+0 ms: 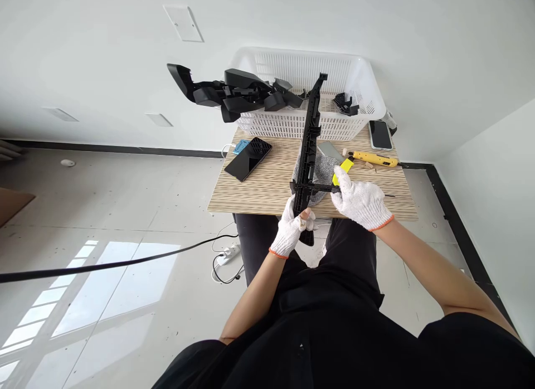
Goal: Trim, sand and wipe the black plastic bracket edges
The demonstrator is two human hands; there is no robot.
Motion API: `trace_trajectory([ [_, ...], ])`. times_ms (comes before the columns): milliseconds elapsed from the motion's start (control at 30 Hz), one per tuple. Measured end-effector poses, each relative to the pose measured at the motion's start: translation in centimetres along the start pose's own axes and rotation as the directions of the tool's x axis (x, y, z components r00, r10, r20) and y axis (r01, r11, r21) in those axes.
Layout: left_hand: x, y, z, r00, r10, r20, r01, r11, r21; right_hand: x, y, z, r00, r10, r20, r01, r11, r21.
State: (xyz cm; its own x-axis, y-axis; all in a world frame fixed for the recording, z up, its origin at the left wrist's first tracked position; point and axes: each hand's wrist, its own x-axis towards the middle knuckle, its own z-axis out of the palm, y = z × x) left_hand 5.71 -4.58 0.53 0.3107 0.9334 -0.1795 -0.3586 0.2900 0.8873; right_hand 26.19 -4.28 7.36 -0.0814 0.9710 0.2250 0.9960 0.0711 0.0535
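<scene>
Holding a long black plastic strip (308, 152) above the worktop (225, 200), long axis running near to far and leaning slightly right at the far end. Clasped close to the near end by the left hand (292, 227), fingers wrapped round it, just by the near edge of the worktop. Stretching well beyond both hands from there, with the far end seen over the white plastic basket (271, 121); cannot judge the height above it.

Crossed not far ahead of the left hand by a short side arm (321, 187), pointing right — straight at the right hand (359, 202). Pinched at that tip by the right hand, thumb uppermost, so nearer to the crossing than to the far end. Seen right against that thumb, next to a yellow tool (345, 165) — held too or merely lying behind, cannot tell.

Passing in front of a grey cloth (328, 169), well to the right of a black smartphone (248, 157) and left of a yellow corded tool (376, 159).
</scene>
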Motion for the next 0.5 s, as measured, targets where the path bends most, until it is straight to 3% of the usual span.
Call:
trace_trajectory([
  [100, 0.0, 0.0, 0.0, 1.000, -0.004, 0.000, 0.004, 1.000, 0.001, 0.3, 0.4, -0.3, 0.999, 0.039, -0.019, -0.037, 0.995, 0.088],
  [167, -0.1, 0.1, 0.1, 1.000, -0.014, -0.008, 0.014, 1.000, 0.001, 0.7, 0.9, -0.9, 0.980, 0.167, -0.104, -0.138, 0.960, 0.243],
  [233, -0.1, 0.2, 0.1, 1.000, -0.019, -0.006, 0.018, 1.000, -0.008, 1.0, 1.3, -1.7, 0.905, 0.384, -0.185, -0.246, 0.825, 0.509],
  [267, -0.1, 0.2, 0.1, 1.000, -0.019, -0.001, 0.019, 1.000, -0.013, 1.0, 1.3, -1.9, 0.865, 0.469, -0.178, -0.264, 0.728, 0.633],
  [300, -0.1, 0.2, 0.1, 1.000, -0.020, 0.002, 0.020, 1.000, -0.014, 1.0, 1.1, -2.0, 0.854, 0.499, -0.146, -0.255, 0.646, 0.719],
  [367, -0.2, 0.1, 0.0, 1.000, -0.023, -0.010, 0.023, 1.000, 0.006, 0.8, 0.2, -1.8, 0.919, 0.391, -0.054, -0.207, 0.595, 0.777],
  [433, -0.2, -0.1, -0.2, 1.000, -0.014, -0.020, 0.015, 0.999, 0.046, 0.6, -1.2, -1.0, 0.981, 0.188, 0.037, -0.153, 0.651, 0.743],
  [500, -0.1, -0.4, -0.5, 1.000, 0.006, -0.016, -0.005, 0.998, 0.056, 0.8, -2.6, -0.1, 0.991, 0.073, 0.113, -0.132, 0.707, 0.695],
])
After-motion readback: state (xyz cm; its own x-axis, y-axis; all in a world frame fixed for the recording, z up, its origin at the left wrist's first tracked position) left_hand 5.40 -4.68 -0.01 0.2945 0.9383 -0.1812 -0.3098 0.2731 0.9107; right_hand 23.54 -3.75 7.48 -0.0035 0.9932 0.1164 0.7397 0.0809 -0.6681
